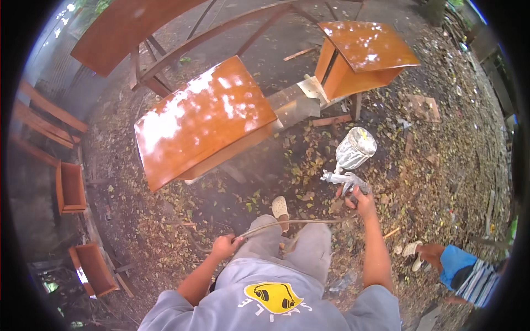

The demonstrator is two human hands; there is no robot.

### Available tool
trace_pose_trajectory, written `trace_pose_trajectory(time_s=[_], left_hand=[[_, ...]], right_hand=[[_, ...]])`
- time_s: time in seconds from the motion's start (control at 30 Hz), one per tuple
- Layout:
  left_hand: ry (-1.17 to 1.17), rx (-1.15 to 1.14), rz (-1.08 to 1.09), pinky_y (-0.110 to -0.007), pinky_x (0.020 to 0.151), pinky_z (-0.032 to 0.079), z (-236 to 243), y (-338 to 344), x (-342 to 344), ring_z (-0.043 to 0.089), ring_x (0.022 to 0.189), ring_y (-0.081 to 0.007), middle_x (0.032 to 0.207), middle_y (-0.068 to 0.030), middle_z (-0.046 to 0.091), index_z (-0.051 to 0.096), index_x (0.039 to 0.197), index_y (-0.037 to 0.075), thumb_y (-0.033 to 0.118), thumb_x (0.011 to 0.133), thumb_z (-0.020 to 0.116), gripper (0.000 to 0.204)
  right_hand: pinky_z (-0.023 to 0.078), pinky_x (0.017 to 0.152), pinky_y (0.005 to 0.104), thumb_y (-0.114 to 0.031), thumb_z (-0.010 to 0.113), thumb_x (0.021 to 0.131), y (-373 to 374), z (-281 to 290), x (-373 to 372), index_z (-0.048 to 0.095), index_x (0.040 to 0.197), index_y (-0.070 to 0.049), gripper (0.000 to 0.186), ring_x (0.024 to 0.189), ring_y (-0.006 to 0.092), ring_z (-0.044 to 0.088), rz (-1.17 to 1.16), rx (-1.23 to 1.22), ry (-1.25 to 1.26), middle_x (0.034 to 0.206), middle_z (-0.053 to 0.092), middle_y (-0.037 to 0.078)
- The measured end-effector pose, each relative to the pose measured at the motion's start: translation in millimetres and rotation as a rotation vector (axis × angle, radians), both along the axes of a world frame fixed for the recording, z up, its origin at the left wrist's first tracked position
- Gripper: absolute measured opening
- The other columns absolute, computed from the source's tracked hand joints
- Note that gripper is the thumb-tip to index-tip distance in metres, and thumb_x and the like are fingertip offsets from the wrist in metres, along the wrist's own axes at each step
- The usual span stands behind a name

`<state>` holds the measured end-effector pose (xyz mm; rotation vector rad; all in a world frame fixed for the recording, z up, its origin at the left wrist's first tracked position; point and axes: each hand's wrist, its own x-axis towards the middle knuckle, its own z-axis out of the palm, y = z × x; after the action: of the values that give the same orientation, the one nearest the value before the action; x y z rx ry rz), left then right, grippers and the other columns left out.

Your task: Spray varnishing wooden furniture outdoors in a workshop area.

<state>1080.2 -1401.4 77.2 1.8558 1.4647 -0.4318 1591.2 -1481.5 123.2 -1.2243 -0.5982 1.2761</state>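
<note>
My right hand point(361, 201) grips a silver spray gun point(345, 179) with a paint-spattered metal cup point(355, 149) on top, held right of a glossy orange-brown wooden cabinet point(205, 122). My left hand point(226, 244) is closed on a thin beige hose point(292, 222) that runs across my legs toward the gun. A second glossy cabinet point(367, 47) stands at the back right, with a metal sheet point(295, 115) between the two.
A long brown panel point(113, 30) rests on wooden frames at the back. Wooden pieces point(44, 116) and small drawer boxes point(72, 187) line the left. Another person point(461, 273) is at the lower right. Dry leaves and scraps point(425, 182) cover the ground.
</note>
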Motion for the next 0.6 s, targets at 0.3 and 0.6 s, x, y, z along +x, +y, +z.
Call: trace_pose_trajectory(time_s=[0.3,0.6], left_hand=[[-0.01,0.0,0.269,-0.046,0.071,0.051,4,-42,155,0.066,0.079,-0.0415,0.083,-0.0236,0.067,0.07,0.096,0.002,0.05,0.09,0.065,0.048],[0.029,-0.156,0.477,-0.049,0.082,0.05,-17,-80,327,0.064,0.094,-0.0438,0.098,-0.0285,0.066,0.066,0.102,-0.002,0.047,0.093,0.062,0.049]], right_hand=[[0.033,0.046,0.0219,-0.038,0.067,0.093,132,-24,174,0.07,0.11,0.004,0.046,0.05,0.0042,0.042,0.444,0.023,-0.064,0.075,0.069,0.005],[0.048,0.064,0.0267,-0.038,0.075,0.087,295,-29,225,0.074,0.105,-0.005,0.037,0.068,0.0066,0.057,0.594,-0.001,-0.308,0.076,0.067,-0.003]])
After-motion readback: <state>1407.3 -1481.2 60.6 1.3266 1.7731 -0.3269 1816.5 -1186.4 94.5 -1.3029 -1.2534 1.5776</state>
